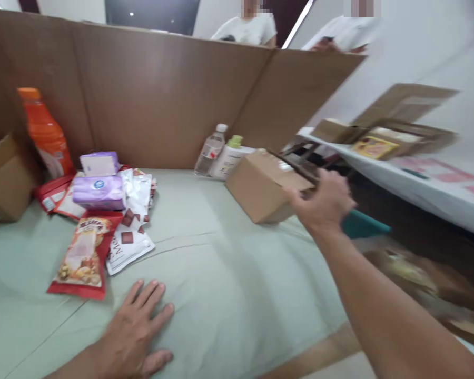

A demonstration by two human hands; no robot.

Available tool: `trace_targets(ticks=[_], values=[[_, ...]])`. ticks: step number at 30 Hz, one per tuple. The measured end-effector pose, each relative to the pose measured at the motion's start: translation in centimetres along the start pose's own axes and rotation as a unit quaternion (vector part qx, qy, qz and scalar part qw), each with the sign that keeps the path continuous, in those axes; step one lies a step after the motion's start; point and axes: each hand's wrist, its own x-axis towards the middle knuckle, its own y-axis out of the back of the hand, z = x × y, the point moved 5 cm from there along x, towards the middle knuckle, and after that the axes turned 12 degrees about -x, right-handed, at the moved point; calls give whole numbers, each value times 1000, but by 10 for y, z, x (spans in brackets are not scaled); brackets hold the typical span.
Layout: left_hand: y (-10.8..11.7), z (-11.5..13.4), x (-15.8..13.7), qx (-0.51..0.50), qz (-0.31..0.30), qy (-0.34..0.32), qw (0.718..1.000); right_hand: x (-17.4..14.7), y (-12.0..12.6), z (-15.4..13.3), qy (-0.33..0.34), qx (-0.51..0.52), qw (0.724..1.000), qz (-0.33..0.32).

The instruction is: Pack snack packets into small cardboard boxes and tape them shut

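My left hand (140,323) lies flat on the pale green cloth (221,295), fingers spread, holding nothing. Just beyond it are a red snack packet (85,255) and a white pouch with brown squares (128,242). My right hand (326,200) grips the near right edge of a brown cardboard box (260,184), thumb on one side and fingers over the rim. The box looks tilted, and its inside is hidden from me. Behind it, a clear plastic bottle (211,150) and a white bottle with a green cap (231,155) lean by the cardboard wall.
A tall cardboard wall (161,100) runs along the back. At left stand an orange bottle (47,131), purple tissue packs (98,192) and another cardboard box (10,179). A white-covered table (430,184) with boxes is at right. Two people in white shirts are behind the wall.
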Motion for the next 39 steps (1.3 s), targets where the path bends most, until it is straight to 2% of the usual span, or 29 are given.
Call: trace_targets(ticks=[1, 3, 5, 7, 10, 12, 13, 15, 17, 18, 20, 22, 24, 26, 27, 30, 33, 36, 39], values=[[3, 3, 1, -15, -15, 3, 1000, -13, 9, -10, -41, 1, 997, 63], [9, 8, 1, -29, -23, 4, 999, -45, 14, -51, -27, 39, 996, 79], [12, 10, 0, -26, -11, 4, 1000, -84, 11, -116, 78, 120, 990, 2], [11, 11, 1, -17, 1, 8, 1000, -126, 12, -186, 163, 167, 971, -41], [7, 16, 2, 1, 12, -1, 1000, -176, 12, -287, 289, 194, 927, -142], [10, 21, -3, 12, 18, -19, 1000, -194, 7, -333, 336, 188, 902, -194], [14, 24, -8, 12, 21, -34, 999, -199, 4, -347, 341, 184, 898, -208], [30, 26, -25, 1, 29, -75, 997, -205, -6, -361, 330, 176, 901, -220], [61, 19, -51, -14, 64, -96, 993, -211, -16, -361, 318, 172, 908, -213], [83, 9, -66, -17, 101, -86, 991, -214, -20, -358, 316, 172, 910, -203], [138, -24, -95, 1, 214, -11, 977, -220, -24, -353, 318, 175, 913, -185], [200, -69, -120, 28, 346, 93, 933, -224, -26, -351, 319, 176, 914, -177], [254, -117, -135, 58, 454, 189, 869, -224, -25, -351, 320, 172, 914, -182], [293, -161, -141, 74, 521, 271, 806, -222, -23, -353, 322, 168, 912, -191], [305, -180, -141, 76, 540, 306, 780, -221, -22, -354, 324, 167, 911, -195], [320, -217, -142, 72, 559, 375, 736, -218, -20, -355, 325, 161, 909, -207], [316, -215, -155, 79, 559, 391, 727, -218, -20, -355, 323, 159, 909, -209], [301, -174, -181, 87, 548, 363, 749, -217, -17, -357, 316, 166, 911, -207], [277, -107, -213, 82, 524, 313, 788, -214, -14, -360, 309, 173, 910, -215]])
